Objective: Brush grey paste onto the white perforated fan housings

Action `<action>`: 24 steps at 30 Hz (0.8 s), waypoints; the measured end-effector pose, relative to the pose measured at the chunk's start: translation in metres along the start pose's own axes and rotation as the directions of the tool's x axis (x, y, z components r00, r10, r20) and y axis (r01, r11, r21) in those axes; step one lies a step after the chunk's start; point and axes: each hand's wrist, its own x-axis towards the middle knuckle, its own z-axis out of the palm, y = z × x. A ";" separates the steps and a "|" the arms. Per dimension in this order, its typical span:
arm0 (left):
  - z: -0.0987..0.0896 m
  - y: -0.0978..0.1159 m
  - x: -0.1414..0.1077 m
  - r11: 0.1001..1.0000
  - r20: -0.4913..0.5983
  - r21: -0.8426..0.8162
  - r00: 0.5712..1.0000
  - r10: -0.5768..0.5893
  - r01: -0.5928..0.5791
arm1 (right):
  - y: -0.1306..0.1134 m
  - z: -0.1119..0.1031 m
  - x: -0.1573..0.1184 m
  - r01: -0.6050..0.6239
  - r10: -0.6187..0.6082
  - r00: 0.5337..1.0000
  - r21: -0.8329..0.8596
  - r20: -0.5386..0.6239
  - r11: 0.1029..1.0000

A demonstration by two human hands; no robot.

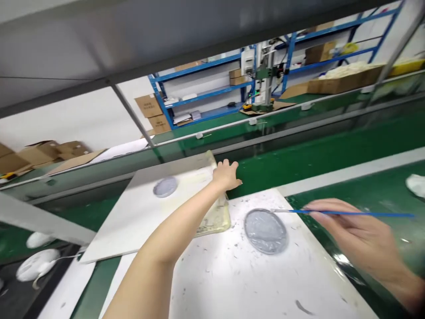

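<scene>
My right hand (pixel 352 235) grips a thin blue-handled brush (pixel 352 213), and its metal tip reaches the upper edge of a round grey disc (pixel 265 231). That disc lies on a speckled white board (pixel 212 283). My left hand (pixel 226 175) is open with its fingers apart, at the far corner of a second white board (pixel 146 217). This board has a smaller grey disc (pixel 165 186) on it. A yellowed translucent sheet (pixel 212 219) shows beneath that board, partly hidden by my left forearm.
Green conveyor belts (pixel 332 155) run across the view behind a low rail. White rounded objects (pixel 36 266) with a cord lie at lower left, and a white piece (pixel 415 185) sits at right. Blue shelving (pixel 206 84) holds cardboard boxes and a machine beyond. A grey overhead shelf (pixel 99 40) crosses the top.
</scene>
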 end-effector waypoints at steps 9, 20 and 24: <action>0.017 -0.011 0.025 0.958 0.040 -0.268 0.995 -0.095 0.103 | -0.007 0.022 0.001 -0.376 0.316 0.919 0.285 0.235 0.882; -0.045 -0.043 -0.084 0.281 0.042 -0.954 0.972 -0.229 0.108 | -0.003 0.040 -0.002 -0.318 0.243 0.922 0.232 0.302 0.919; -0.060 -0.083 -0.124 0.383 0.082 -0.908 0.969 -0.232 0.169 | 0.001 0.038 -0.005 -0.275 0.212 0.924 0.166 0.318 0.947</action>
